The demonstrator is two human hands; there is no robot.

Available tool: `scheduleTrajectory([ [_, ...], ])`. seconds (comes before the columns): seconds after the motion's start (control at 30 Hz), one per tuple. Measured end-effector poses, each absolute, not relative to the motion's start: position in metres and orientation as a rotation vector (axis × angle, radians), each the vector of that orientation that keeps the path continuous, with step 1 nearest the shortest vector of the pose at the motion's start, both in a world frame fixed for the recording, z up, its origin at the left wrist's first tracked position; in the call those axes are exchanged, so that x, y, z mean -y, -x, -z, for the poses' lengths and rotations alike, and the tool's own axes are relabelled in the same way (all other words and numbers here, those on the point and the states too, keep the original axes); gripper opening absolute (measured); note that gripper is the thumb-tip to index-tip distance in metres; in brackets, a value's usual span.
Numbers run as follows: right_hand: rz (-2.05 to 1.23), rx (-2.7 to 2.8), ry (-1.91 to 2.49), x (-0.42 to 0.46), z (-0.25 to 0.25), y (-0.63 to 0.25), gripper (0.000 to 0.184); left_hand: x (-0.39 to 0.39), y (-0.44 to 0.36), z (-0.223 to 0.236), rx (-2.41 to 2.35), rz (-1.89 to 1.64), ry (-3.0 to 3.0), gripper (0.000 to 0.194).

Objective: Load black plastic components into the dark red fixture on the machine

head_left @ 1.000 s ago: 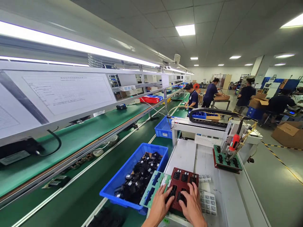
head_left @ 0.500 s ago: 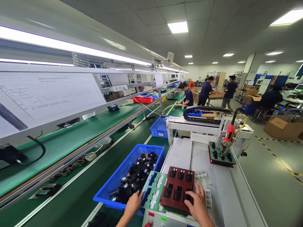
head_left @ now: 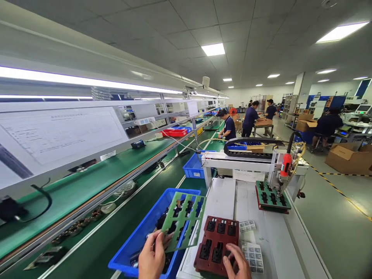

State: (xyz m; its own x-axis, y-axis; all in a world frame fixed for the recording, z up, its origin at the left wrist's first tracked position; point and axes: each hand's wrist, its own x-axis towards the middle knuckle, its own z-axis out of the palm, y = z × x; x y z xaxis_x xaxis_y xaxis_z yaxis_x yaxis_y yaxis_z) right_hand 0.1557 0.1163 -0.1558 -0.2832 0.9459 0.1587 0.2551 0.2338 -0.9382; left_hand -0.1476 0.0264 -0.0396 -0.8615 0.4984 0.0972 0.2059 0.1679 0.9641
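Observation:
My left hand (head_left: 152, 254) grips the near-left corner of a thin green plate with rows of cutouts (head_left: 181, 219), held tilted over the blue bin (head_left: 128, 246) of black parts. On the white machine bed sits a dark red fixture (head_left: 215, 236) with black plastic parts (head_left: 217, 254) in its pockets. My right hand (head_left: 240, 263) is at the fixture's lower right, its thumb and fingers apart over the corner pocket; it partly hides the black part there. White label sheets (head_left: 252, 257) lie just right of the fixture.
Ahead stands a gantry with a red screwdriver head (head_left: 286, 164) over a second fixture with a green top (head_left: 272, 197). Another blue bin (head_left: 193, 166) stands beside the gantry. Green conveyor belts (head_left: 87, 170) run along the left. Several people work farther off.
The green plate, earlier lying beside the red fixture, is now lifted in my left hand and over the bin. My right hand has shifted slightly down, still at the fixture's right side.

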Motion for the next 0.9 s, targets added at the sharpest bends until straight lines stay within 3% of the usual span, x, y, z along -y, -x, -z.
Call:
scheduleTrajectory([
  [0.13, -1.392, 1.491, 1.135, -0.13, 0.142, -0.143, 0.096, -0.043, 0.104, 0.06, -1.724, -1.775, -0.573, 0.065],
  [0.3, -1.33, 1.585, 1.336, -0.168, 0.151, -0.161, 0.118, -0.065, 0.073, 0.129, -1.884, -1.56, -0.791, 0.071],
  [0.53, -1.206, 1.615, 1.464, -0.187, 0.179, -0.177, 0.111, -0.075, 0.102, 0.155, -2.225, -1.285, -1.071, 0.068],
  [0.7, -1.164, 1.547, 1.573, -0.19, 0.187, -0.173, 0.078, -0.103, 0.107, 0.135, -2.073, -1.055, -1.115, 0.06],
  [0.9, -1.095, 1.573, 1.523, -0.186, 0.163, -0.172, 0.052, -0.134, 0.086, 0.121, -2.019, -0.814, -1.062, 0.04],
])
